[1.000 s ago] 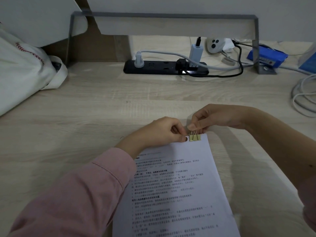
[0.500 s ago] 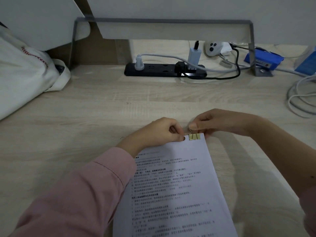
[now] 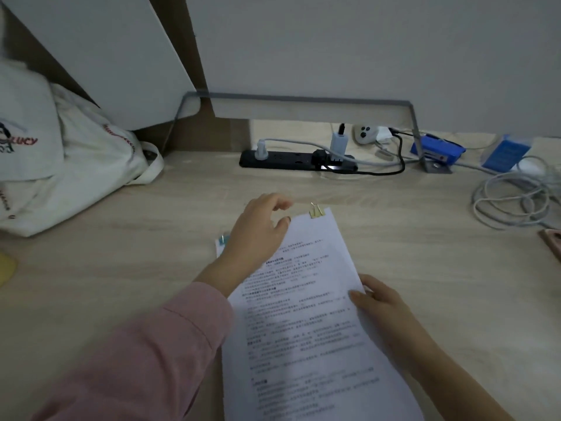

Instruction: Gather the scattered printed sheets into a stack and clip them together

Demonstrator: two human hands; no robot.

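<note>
A stack of printed sheets (image 3: 306, 314) lies on the wooden desk, running from the bottom edge up to the middle. A small gold binder clip (image 3: 317, 211) is clamped on its top edge, handles up. My left hand (image 3: 258, 235), in a pink sleeve, hovers over the stack's top left corner with fingers spread and nothing in it. My right hand (image 3: 376, 302) rests on the stack's right edge, fingertips on the paper. A second clipped bundle with a green clip (image 3: 223, 240) peeks out from under my left hand.
A black power strip (image 3: 297, 161) with plugs and cables sits at the back under a grey metal stand. A white tote bag (image 3: 60, 165) fills the left side. Coiled white cable (image 3: 513, 205) and blue boxes (image 3: 504, 153) lie at the right.
Both hands have let go of the gold clip. My left hand opened and lifted beside it; my right hand moved down to the stack's right edge. The camera tilted up.
</note>
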